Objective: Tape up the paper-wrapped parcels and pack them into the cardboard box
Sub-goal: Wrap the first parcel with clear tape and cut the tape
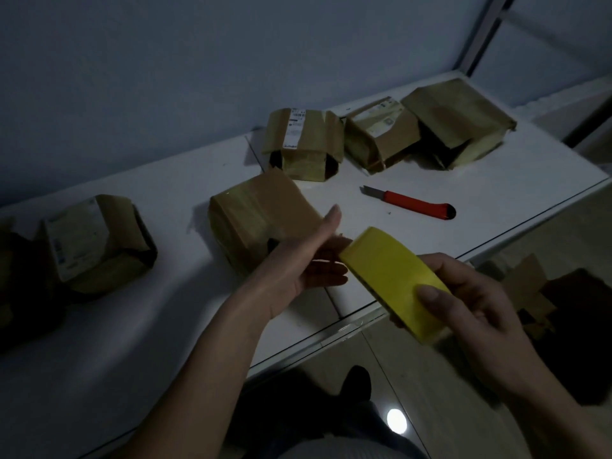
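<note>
Taping step: tape roll point(394, 279) held in right hand point(477, 309) grip; left hand point(311, 260) spread, tape end to be found for parcel point(261, 220).

Your right hand point(470, 293) covers the near end of the tape roll point(394, 279), so its core is out of sight. Your left hand point(314, 260) blocks the near corner of the centre parcel point(258, 220), and whether those fingers touch the tape end can't be told. The label print on the back parcel point(294, 130) is too small to read. At the left edge, a dark bundle point(13, 276) is cut off and lost in shadow. The cardboard box point(543, 293) on the floor is dim, its contents unclear.
</note>
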